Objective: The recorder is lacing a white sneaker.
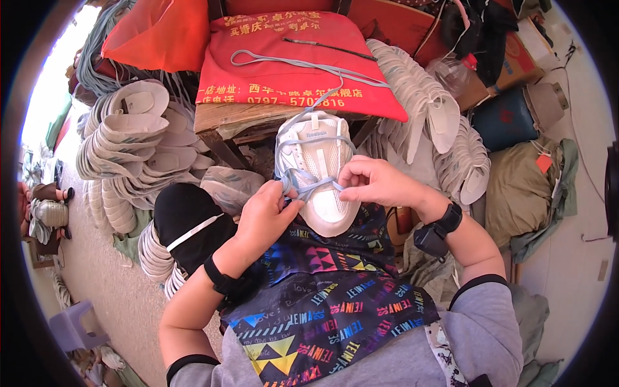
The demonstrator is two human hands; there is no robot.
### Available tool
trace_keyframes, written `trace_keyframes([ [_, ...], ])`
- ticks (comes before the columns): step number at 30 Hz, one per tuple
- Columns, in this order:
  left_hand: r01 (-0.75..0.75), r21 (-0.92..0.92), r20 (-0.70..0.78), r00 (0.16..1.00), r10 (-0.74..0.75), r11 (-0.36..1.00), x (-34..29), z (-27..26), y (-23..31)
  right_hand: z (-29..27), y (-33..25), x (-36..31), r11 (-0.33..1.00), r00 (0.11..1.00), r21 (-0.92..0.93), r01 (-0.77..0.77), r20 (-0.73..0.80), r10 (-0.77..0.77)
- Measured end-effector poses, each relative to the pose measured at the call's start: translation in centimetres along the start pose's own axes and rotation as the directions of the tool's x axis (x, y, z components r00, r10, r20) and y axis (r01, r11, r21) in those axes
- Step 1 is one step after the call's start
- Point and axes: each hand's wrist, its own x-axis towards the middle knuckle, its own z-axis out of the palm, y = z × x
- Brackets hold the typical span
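A white shoe upper (335,205) with mesh panels rests on my lap against the front of a low wooden table, toe toward me. A flat blue-grey shoelace (311,182) crosses over it, wrapping round it higher up. The fingers of my left hand (265,214) are closed on a bunched loop of the lace at the upper's left edge. On the right edge, my right hand (377,184) pinches the same lace between thumb and fingertips. More grey-blue lace (290,61) lies across the red cloth (258,77) on the table, along with a thin dark stick-like piece (332,48).
Nested stacks of pale shoe uppers stand at the left (122,138) and right (419,97). A bundle of laces (97,58) hangs at the back left. Near my left forearm is a black rounded cover (187,226) with a white strip. A purple plastic stool (77,329) stands lower left.
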Motion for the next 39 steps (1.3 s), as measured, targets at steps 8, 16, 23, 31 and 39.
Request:
trace_keyframes([
  [8,0.620,-0.778,0.615,0.784,-0.082,0.103,0.9,-1.2,-0.7,-0.2,0.4,0.6,0.807,0.968,0.539,-0.241,0.071,0.242],
  [16,0.660,-0.749,0.662,0.745,-0.083,-0.051,1.3,-0.8,-1.3,-3.2,2.4,-1.0,0.835,0.954,0.484,-0.263,0.260,0.150],
  [23,0.545,-0.834,0.551,0.831,-0.074,-0.085,3.2,-5.1,0.0,-0.7,-2.7,-3.0,0.977,0.977,-0.005,0.215,0.017,-0.215],
  [31,0.306,-0.919,0.358,0.913,0.197,0.250,8.0,-11.2,11.1,4.9,-2.3,-4.0,0.537,0.823,-0.702,0.469,0.126,-0.554],
  [39,0.048,-0.940,0.184,0.905,0.384,0.337,7.3,-15.0,16.0,4.7,-2.9,-3.5,0.564,0.824,-0.655,0.502,0.164,-0.543],
])
